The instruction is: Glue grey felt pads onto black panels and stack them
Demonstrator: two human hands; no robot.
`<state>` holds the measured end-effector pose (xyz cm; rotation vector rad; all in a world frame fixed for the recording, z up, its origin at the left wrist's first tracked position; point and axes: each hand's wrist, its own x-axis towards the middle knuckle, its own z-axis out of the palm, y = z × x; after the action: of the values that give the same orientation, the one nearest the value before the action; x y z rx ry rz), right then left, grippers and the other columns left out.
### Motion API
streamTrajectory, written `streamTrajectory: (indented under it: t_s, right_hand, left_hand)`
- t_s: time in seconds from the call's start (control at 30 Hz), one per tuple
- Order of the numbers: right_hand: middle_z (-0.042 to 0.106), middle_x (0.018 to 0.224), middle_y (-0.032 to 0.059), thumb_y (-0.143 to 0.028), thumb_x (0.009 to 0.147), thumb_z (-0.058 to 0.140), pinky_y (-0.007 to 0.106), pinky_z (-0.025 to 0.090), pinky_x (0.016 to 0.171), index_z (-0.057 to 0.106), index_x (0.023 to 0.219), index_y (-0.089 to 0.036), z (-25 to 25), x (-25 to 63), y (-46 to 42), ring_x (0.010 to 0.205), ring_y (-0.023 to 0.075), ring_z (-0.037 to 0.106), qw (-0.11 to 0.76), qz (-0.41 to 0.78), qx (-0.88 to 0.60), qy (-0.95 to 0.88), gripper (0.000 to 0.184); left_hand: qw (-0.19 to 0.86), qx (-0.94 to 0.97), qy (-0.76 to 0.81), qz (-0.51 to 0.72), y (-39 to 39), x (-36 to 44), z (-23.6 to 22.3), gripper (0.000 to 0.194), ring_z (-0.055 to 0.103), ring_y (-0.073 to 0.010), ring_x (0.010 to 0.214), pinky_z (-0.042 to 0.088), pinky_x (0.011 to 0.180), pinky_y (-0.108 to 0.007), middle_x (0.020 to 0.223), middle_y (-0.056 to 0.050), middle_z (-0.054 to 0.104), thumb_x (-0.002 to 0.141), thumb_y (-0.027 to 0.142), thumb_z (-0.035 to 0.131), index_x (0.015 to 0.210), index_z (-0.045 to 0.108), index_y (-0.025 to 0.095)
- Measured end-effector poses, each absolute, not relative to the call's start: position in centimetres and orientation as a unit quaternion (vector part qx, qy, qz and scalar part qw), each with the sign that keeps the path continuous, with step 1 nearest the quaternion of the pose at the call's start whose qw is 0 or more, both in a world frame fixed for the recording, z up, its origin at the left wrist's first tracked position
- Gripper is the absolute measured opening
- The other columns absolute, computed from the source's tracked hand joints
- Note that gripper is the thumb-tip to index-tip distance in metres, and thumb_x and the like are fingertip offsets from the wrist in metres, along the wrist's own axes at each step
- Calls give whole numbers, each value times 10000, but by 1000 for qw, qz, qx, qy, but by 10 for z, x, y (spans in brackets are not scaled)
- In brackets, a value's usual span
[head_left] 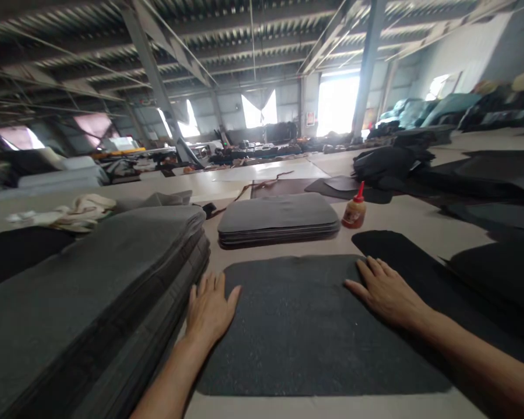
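Observation:
A dark grey sheet with rounded corners lies flat on the pale table in front of me. My left hand rests at its left edge, palm down, fingers spread. Across from it, my right hand lies flat near the upper right corner, thumb held apart from the fingers. Neither hand holds anything. Just beyond the sheet sits a neat stack of grey rounded pieces. Beside that stack stands a glue bottle with a red nozzle.
A tall pile of folded grey material fills the left side. Black pieces lie to the right, under and past my right forearm. Farther back are a dark bundle and a cream cloth.

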<state>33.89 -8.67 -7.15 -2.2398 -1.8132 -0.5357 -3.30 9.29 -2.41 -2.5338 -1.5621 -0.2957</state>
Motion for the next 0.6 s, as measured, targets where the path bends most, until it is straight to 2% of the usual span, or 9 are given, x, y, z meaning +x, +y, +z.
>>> streamTrajectory:
  t_s: [0.07,0.1,0.23,0.3,0.37,0.43,0.6]
  right_hand:
    - [605,1307,246,-523,1019,339,587,372,1112,644,1269,-92,-62,341,-87,1266,404,534,113,-180,-737,-642,584]
    - [601,1315,245,-489,1021,350,574,362,1127,643,1266,-83,-54,339,-84,1275,394,528,124,-176,-722,-658,557]
    - [611,1335,175,-367,992,460,471,424,1098,642,1296,-136,-11,315,-54,1273,326,531,216,-68,-670,-707,423]
    - [667,1248,132,-295,952,522,408,466,1038,691,1227,-167,8,301,-31,1175,292,597,248,15,-662,-707,348]
    - [715,1135,97,-223,916,541,355,501,953,729,1145,-178,20,292,-7,1060,261,653,261,62,-670,-693,299]
    - [732,1069,73,-175,881,559,318,514,882,747,1096,-180,24,289,14,985,241,675,262,77,-676,-685,286]
    - [721,1039,87,-130,755,647,314,485,907,771,977,-161,11,298,47,1015,258,650,245,128,-664,-695,257]
  left_hand:
    - [93,-854,-499,-119,83,-29,-9,501,292,-465,1466,261,1156,-674,1534,-285,404,994,305,408,1368,533,-4]
    - [93,-869,-470,-125,77,-23,-1,466,307,-446,1464,274,1163,-651,1531,-261,422,993,265,393,1356,549,18]
    - [42,-957,-266,-109,54,28,21,356,467,-223,1383,383,1170,-359,1427,-46,587,1005,214,384,1259,632,208]
    - [16,-979,-176,-98,49,58,19,302,529,-171,1311,409,1136,-280,1354,-2,638,997,220,431,1190,661,242]
    - [-1,-986,-132,-99,49,81,10,261,566,-184,1260,438,1112,-287,1308,-20,660,988,277,491,1175,665,221]
    - [-12,-986,-122,-110,52,94,-2,305,572,-218,1253,449,1112,-333,1311,-61,651,989,336,513,1216,642,178]
    - [-47,-980,-132,-143,59,95,-20,372,514,-230,1328,393,1170,-390,1398,-77,595,1001,391,500,1289,591,173]
